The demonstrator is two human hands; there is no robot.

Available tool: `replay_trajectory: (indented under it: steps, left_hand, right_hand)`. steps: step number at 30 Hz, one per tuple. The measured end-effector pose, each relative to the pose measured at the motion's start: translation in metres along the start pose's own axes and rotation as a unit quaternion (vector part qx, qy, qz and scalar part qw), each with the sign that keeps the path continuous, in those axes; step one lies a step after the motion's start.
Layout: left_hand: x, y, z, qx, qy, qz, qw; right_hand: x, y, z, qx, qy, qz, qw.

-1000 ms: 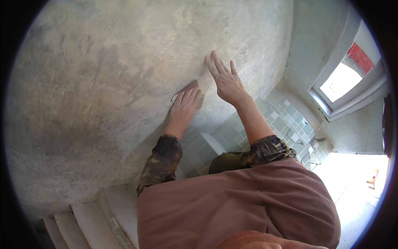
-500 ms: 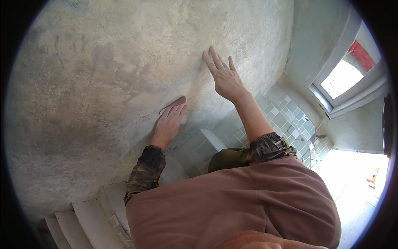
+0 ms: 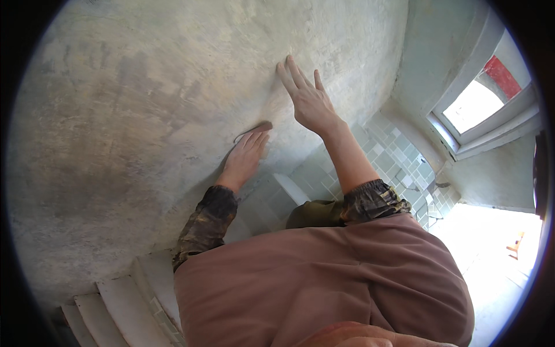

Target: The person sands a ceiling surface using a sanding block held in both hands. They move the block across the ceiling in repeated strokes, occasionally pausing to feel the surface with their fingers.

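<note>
A plastered wall [image 3: 139, 127] with a rough, blotchy grey and tan surface fills the upper left. Against it my left hand [image 3: 244, 156] presses a folded reddish-brown sheet that looks like sandpaper [image 3: 265, 126]. The fingers lie over the sheet, and only its far edge shows past the fingertips. Up and to the right of it, my right hand [image 3: 312, 104] rests its fingertips on the wall. Its fingers are stretched out and spread, with nothing in them.
Pale stair steps [image 3: 124, 306] lie at the lower left. Broken-pattern tiles [image 3: 396, 159] cover the floor below the wall. A framed window [image 3: 471, 110] is at the upper right, above a bright doorway [image 3: 485, 248]. A white ledge [image 3: 292, 189] juts out beneath my arms.
My left hand has slid up and to the right along the wall with the sandpaper, closer to my right hand. The right hand stays on nearly the same spot. The view has shifted slightly.
</note>
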State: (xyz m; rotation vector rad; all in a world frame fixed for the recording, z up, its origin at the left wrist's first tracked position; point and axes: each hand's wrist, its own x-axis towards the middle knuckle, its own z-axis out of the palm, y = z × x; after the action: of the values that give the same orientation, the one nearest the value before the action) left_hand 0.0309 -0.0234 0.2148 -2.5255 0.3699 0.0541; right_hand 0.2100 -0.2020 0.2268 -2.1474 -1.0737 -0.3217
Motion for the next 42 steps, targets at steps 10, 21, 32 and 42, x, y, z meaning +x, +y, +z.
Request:
replay_trajectory:
  steps: [10, 21, 32, 42]
  left_hand:
    - [0.006, 0.016, 0.039, -0.151, 0.068, -0.019, 0.986]
    - [-0.015, 0.033, 0.048, -0.054, -0.019, -0.006, 0.998]
    - [0.041, 0.061, 0.097, -0.202, 0.108, -0.039, 0.973]
    - [0.008, 0.055, 0.095, -0.107, 0.05, -0.009, 0.993]
  right_hand:
    - [0.002, -0.007, 0.0, 0.01, -0.002, 0.013, 1.0]
    - [0.002, -0.005, 0.002, 0.032, -0.001, 0.015, 0.999]
    - [0.003, -0.008, 0.006, 0.025, 0.015, 0.015, 0.999]
    - [0.003, -0.005, 0.011, 0.013, 0.026, -0.002, 1.0]
